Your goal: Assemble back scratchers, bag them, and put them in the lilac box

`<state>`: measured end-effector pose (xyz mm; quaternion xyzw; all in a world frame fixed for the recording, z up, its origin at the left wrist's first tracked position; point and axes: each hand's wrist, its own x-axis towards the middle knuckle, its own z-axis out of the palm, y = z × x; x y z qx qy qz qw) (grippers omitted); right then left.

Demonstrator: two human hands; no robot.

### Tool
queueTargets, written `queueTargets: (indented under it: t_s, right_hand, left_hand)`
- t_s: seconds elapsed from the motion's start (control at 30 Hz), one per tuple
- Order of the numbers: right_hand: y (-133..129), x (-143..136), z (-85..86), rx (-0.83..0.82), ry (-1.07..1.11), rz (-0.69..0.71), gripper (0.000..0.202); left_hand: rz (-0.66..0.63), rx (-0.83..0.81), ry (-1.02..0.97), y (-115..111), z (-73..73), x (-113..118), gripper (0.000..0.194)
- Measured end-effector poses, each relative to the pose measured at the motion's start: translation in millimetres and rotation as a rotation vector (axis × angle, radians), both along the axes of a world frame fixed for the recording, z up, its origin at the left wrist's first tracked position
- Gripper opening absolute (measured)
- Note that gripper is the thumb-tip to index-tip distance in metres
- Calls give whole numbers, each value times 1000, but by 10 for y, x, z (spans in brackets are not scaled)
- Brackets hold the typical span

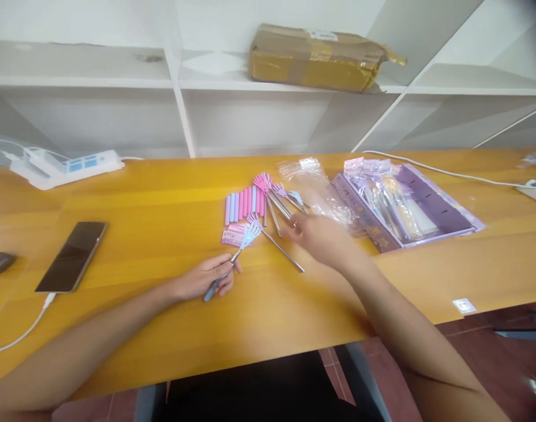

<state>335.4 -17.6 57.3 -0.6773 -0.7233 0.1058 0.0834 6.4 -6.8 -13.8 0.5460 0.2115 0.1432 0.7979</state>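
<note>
The wooden table (162, 223) fills mid-frame. Right of centre, the purple box (430, 205) lies open. The right hand (323, 237), blurred, grip unclear, reaches the scratcher pile (276, 199). The left hand (206, 278) closes around a blue scratcher (232, 258), claw pointing away.

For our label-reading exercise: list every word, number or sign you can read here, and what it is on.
None can be read.
Label on the cardboard parcel: too blurred.
Pink card by the left hand: print too small.
Purple box edge: pattern only, unreadable.
</note>
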Motion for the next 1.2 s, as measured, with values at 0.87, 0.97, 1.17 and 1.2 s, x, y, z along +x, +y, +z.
queueTargets:
  t_s: [0.87, 0.97, 1.17, 1.2]
  right_hand:
    - [375, 1279, -619, 224, -91, -518, 38]
    - [374, 1292, -652, 258, -112, -514, 42]
    - [358, 1275, -673, 207, -238, -516, 54]
    - [357, 1269, -669, 189, -235, -525, 55]
  left_hand:
    - [-28, -44, 50, 25, 25, -14, 40]
    - [-27, -35, 39, 21, 23, -14, 39]
    - [-41, -39, 49, 24, 28, -18, 38]
    - [-42, -36, 52, 24, 35, -18, 38]
